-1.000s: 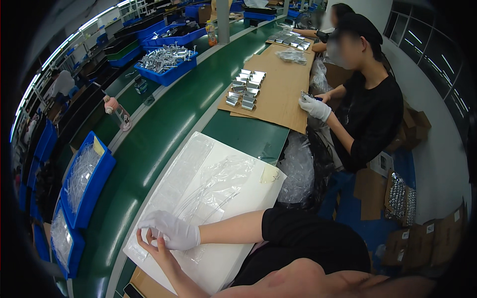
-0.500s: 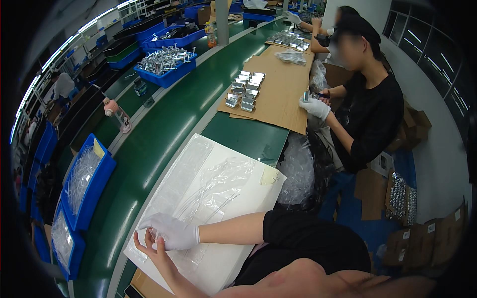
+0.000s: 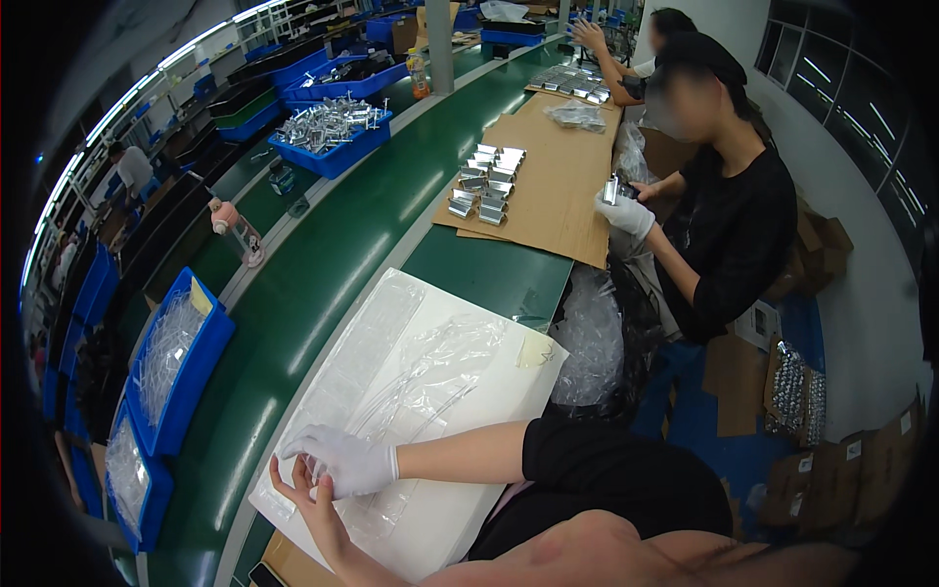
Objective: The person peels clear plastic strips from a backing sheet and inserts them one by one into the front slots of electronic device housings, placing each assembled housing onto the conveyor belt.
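Observation:
My right hand (image 3: pixel 344 460), in a white glove with a black sleeve behind it, lies on the near-left corner of a white sheet (image 3: pixel 489 391). My bare left hand (image 3: pixel 301 497) comes up from below and meets it there. Both pinch a clear plastic bag (image 3: pixel 377 509) that lies flat on the sheet. More clear plastic bags (image 3: pixel 430 367) are spread over the middle of the sheet.
A green conveyor belt (image 3: pixel 323 274) runs along the left. Blue bins of clear bags (image 3: pixel 176 362) stand beside it, and a blue bin of metal parts (image 3: pixel 328 132) rides further up. A co-worker's gloved hand (image 3: pixel 624 210) holds a metal part by a cardboard sheet (image 3: pixel 558 186) carrying several metal parts (image 3: pixel 484 181).
My hands stay at the same corner of the sheet; only the fingers have shifted slightly on the bag.

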Tool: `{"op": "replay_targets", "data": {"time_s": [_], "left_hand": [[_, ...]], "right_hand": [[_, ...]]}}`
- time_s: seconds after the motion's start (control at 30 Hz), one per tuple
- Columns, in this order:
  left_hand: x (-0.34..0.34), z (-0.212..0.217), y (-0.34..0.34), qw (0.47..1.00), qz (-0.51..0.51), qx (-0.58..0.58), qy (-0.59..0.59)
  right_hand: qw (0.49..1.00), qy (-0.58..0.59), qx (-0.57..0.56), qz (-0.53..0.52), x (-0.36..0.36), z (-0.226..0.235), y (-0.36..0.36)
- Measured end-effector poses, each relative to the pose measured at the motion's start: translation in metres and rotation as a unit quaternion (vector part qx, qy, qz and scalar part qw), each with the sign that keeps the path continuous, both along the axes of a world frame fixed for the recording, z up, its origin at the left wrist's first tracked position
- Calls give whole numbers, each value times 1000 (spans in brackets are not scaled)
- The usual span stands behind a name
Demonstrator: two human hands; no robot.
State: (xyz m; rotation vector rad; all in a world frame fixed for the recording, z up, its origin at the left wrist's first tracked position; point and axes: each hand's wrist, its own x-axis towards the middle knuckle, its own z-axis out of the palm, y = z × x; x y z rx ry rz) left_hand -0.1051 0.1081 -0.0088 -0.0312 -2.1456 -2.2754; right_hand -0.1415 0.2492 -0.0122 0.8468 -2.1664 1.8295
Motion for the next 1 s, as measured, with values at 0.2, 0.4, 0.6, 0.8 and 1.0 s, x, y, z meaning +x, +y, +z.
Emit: {"op": "replay_targets", "data": {"time_s": [0.2,0.4,0.6,0.8,1.0], "left_hand": [[-8,-11,-8,991,-2,119,-64],[-12,-26,-22,993,-46,87,-72],[-9,-22,-21,994,-62,75,-50],[-3,-11,-5,997,-44,58,-19],[-4,-6,-2,997,-23,67,0]], "right_hand": [[996,69,34,-34,2,9,4],[994,90,44,-36,1,7,4],[993,107,38,-45,0,6,4],[990,122,33,-59,-1,5,5],[990,130,10,-60,-1,9,2]]}}
